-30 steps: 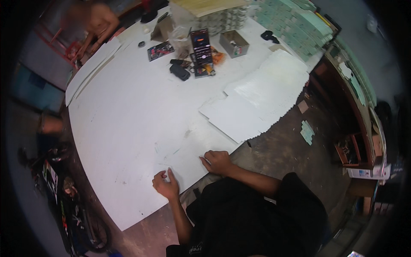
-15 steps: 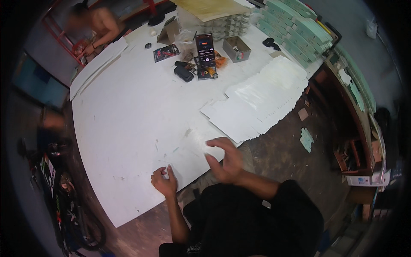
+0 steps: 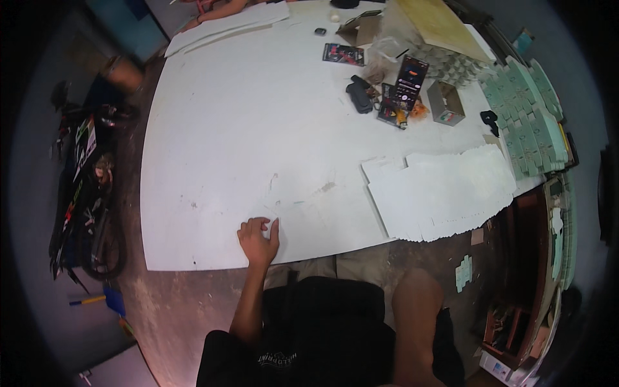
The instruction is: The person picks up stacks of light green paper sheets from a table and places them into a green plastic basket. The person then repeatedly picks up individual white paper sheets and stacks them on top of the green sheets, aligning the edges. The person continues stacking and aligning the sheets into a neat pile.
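Observation:
My left hand [image 3: 259, 240] rests at the near edge of the white tabletop [image 3: 225, 148], fingers bent loosely and thumb apart, with nothing visible in it. My right arm [image 3: 418, 309] is bent in front of the dark shirt, close up and slightly blurred. Its hand does not show; the arm runs off the lower edge. To the right of my left hand, fanned white sheets [image 3: 445, 193] overlap along the table's near right side.
Across the table stand a phone [image 3: 411, 80] with a lit screen, a small open box [image 3: 446, 103] and a black pouch-like item [image 3: 359, 95]. Pale green stacked cartons [image 3: 525, 122] rise at the far right. A bicycle [image 3: 90, 193] stands left. Another person's arm [image 3: 222, 11] reaches the far left edge.
The view has swung left and down. My right hand, open above the table's edge before, has drawn back out of sight. My left hand stays by the near edge.

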The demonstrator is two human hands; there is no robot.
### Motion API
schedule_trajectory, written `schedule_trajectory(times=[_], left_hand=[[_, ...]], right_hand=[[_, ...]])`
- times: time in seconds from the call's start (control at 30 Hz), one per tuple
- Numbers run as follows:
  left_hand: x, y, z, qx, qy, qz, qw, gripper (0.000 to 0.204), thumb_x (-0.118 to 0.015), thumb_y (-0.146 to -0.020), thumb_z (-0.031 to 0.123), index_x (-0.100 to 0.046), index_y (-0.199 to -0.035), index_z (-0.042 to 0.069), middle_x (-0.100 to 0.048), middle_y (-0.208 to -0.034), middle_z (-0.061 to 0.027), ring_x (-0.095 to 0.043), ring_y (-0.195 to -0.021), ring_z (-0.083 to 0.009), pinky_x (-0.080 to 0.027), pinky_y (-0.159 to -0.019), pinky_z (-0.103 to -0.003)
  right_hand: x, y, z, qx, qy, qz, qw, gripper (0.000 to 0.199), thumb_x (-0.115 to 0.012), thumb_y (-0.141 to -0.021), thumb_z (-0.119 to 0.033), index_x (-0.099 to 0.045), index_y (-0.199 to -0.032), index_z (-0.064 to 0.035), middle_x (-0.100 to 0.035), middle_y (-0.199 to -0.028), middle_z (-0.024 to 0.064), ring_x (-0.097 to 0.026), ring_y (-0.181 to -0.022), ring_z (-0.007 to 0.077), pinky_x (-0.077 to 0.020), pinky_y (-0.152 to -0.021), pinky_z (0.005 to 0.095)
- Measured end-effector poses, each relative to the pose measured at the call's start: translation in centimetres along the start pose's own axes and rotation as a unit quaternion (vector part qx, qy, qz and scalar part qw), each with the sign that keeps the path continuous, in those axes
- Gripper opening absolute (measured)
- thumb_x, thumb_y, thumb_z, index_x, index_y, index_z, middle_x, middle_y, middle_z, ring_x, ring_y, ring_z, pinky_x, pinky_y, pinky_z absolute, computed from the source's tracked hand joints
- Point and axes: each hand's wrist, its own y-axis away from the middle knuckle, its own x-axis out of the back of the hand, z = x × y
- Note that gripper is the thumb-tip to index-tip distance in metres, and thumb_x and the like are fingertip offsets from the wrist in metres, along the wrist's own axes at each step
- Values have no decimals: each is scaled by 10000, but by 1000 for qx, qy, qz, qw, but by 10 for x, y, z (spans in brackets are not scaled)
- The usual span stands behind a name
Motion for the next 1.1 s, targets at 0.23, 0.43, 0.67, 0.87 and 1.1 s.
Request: schedule_trajectory(times=[0.23,0.43,0.67,0.87,1.1], left_hand=[[-3,2,4,11,-16,2,1000,187,-824,-869,235,-678,-901,121,-601,-783,-16,-570,-789,-247,-395,-761,-409],[-2,1,4,19,-20,2,1000,189,-824,-866,226,-673,-882,112,-594,-776,-22,-562,-777,-258,-401,-755,-423],[-3,0,3,8,-28,6,1000,190,-831,-861,213,-670,-887,115,-592,-782,-22,-559,-784,-262,-399,-742,-429],[-2,0,7,15,-21,0,1000,183,-825,-868,200,-667,-891,109,-588,-777,-28,-555,-767,-265,-400,-742,-427],[-4,-1,6,7,-9,9,1000,186,-827,-869,199,-667,-890,106,-591,-779,-29,-562,-777,-258,-398,-749,-423]], right_hand=[[15,4,14,-50,-14,2,999,570,-689,-895,54,-568,-1431,-98,-477,-1537,34,-350,-1446,202,-483,-1058,315],[24,11,19,-75,5,-3,997,476,-693,-909,11,-601,-1369,-67,-524,-1467,75,-416,-1375,229,-487,-1054,341],[39,19,15,-115,28,-7,993,377,-696,-925,-39,-639,-1297,-32,-580,-1385,123,-492,-1293,260,-492,-1048,372],[43,14,12,-141,42,-25,989,309,-700,-938,-82,-671,-1235,-2,-628,-1315,164,-557,-1222,287,-497,-1044,398],[63,18,-1,-214,58,-6,975,267,-704,-954,-132,-709,-1163,34,-683,-1232,212,-633,-1140,318,-502,-1039,429]])
